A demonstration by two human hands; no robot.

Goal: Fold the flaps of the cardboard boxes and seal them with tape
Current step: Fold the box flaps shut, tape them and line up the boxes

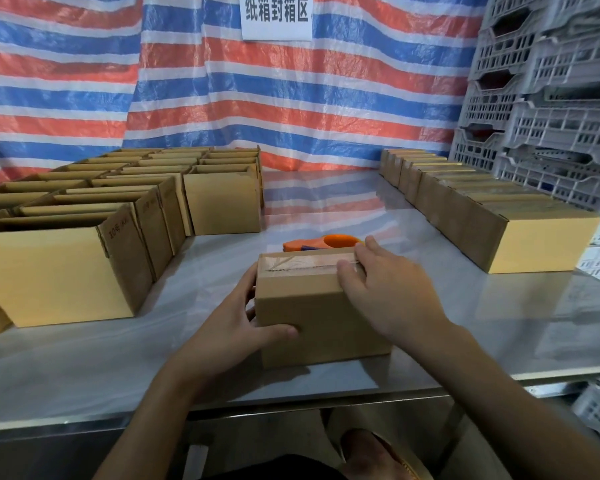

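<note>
Brown box, orange dispenser, red-blue-white striped tarp

Shiny steel counter reflecting stripes near its back edge, red/blue/white striped tarp as back wall, white paper sign w/ Chinese chars on it, grey plastic crates stacked past right edge

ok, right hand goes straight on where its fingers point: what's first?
Likely the orange plastic tape dispenser behind the taped brown cardboard box under the right hand; depth unclear.
</note>
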